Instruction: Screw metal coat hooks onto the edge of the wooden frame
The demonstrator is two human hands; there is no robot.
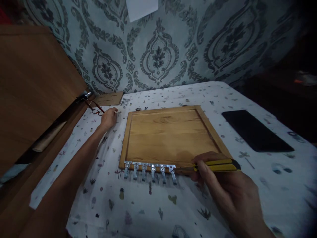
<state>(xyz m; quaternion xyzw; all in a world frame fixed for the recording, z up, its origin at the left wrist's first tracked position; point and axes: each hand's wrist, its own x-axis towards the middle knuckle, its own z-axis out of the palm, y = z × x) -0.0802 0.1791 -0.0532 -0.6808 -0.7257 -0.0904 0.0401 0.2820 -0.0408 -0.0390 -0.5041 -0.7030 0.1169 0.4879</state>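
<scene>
My right hand [230, 188] is wrapped round a yellow and black screwdriver [218, 165]. Its shaft points left, along the front edge of a framed wooden panel [163, 135], toward the nearest of the metal hooks [153, 172]. Several of these hooks stand in a row on that edge, with screw heads showing on some. Whether the screwdriver's tip touches a hook, I cannot tell. My left hand [109, 118] rests on the cloth beyond the panel's left side, fingers curled together; what they pinch, if anything, is too small to name. Beside it lie dark red eyeglasses [96, 109].
A flat piece of brown cardboard [109, 98] lies at the back left by the patterned wall. Right of the panel is a black tablet-like slab [256, 130]. A wooden cabinet [32, 89] borders the left side. Printed white cloth [138, 211] covers the table.
</scene>
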